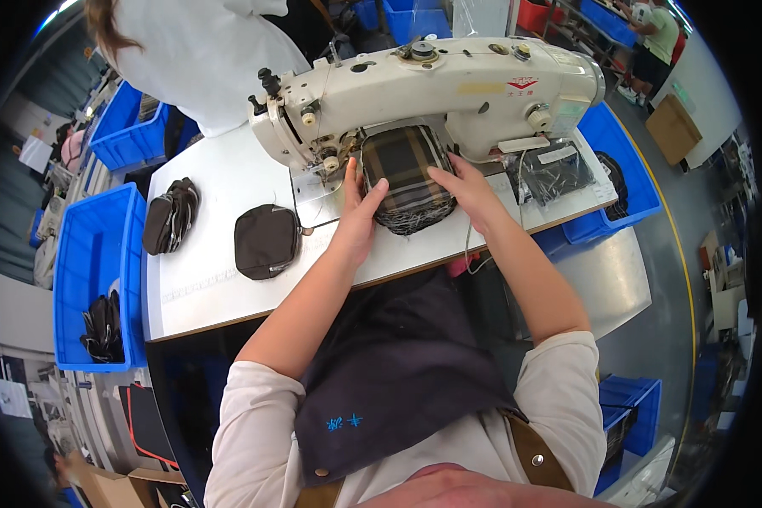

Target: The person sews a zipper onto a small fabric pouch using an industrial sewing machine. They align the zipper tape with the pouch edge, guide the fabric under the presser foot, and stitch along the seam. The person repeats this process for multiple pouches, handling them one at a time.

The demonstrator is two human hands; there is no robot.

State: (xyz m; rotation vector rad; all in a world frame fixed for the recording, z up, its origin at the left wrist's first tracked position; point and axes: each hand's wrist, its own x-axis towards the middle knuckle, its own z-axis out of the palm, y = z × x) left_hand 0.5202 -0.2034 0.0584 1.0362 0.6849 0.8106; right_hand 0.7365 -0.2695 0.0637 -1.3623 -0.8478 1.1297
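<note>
Both hands grip a plaid fabric stack (408,182), dark brown with tan and grey stripes and frayed edges, just right of the needle area of the white sewing machine (415,80). My left hand (360,203) holds its left side, thumb on top, near the metal needle plate (313,199). My right hand (474,190) holds the right side, thumb also on top. To the left, a dark brown zippered pouch (262,241) lies flat on the white table (195,288); farther left is a pile of similar pouches (171,216). The underside of the stack is hidden.
Blue bins stand left (76,254) and right (643,195) of the table; another (643,398) is lower right. A bagged dark item (550,178) lies beside the machine. A person in white (195,51) is behind at upper left; another person (648,46) stands at upper right.
</note>
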